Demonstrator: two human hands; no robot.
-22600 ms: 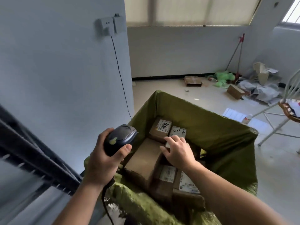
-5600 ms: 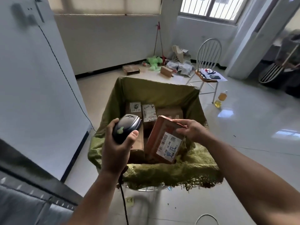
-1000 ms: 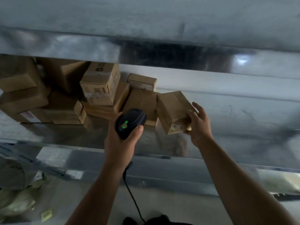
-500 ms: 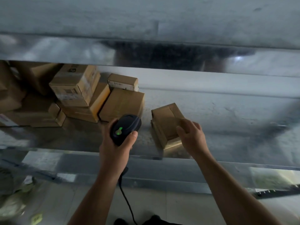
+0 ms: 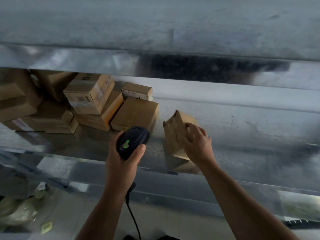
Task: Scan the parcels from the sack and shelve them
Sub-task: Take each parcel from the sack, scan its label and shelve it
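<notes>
Right hand (image 5: 198, 147) is over a small brown cardboard parcel (image 5: 173, 135) on the metal shelf (image 5: 251, 129). Its fingers (image 5: 192, 129) are spread and slightly bent, lying on the parcel's top and right side. There is motion blur there, so cannot tell whether they pinch it or only touch. Parcel sits under and just left of those fingers, base on the shelf board, near the front lip (image 5: 225, 186). It is skewed to the shelf edge: long axis seems to run front to back, far end swung a bit left, one top corner pointing at the back of the shelf, shaded side face turned left. Left hand (image 5: 121, 163) is wrapped around a black barcode scanner (image 5: 133, 141), thumb curled on its right side. Scanner head points up and away toward the shelf, green light (image 5: 125, 144) lit on its back, and a black cable (image 5: 133, 217) hangs down past the wrist. Scanner is left of the right fingers and apart from the parcel, with bare shelf between. Beyond the left fingers a stack of cardboard boxes (image 5: 135, 113) fills the shelf's left part; its nearest box is left of the right fingers, near the parcel but apart from it. A small box (image 5: 136, 91) shows above or behind that one, cannot tell which; a labelled box (image 5: 86, 96) is further left. Upper shelf (image 5: 155, 28) is overhead. Below left are blurred olive-green fabric (image 5: 17, 210) and a yellow tag (image 5: 46, 226) on the floor (image 5: 90, 213).
</notes>
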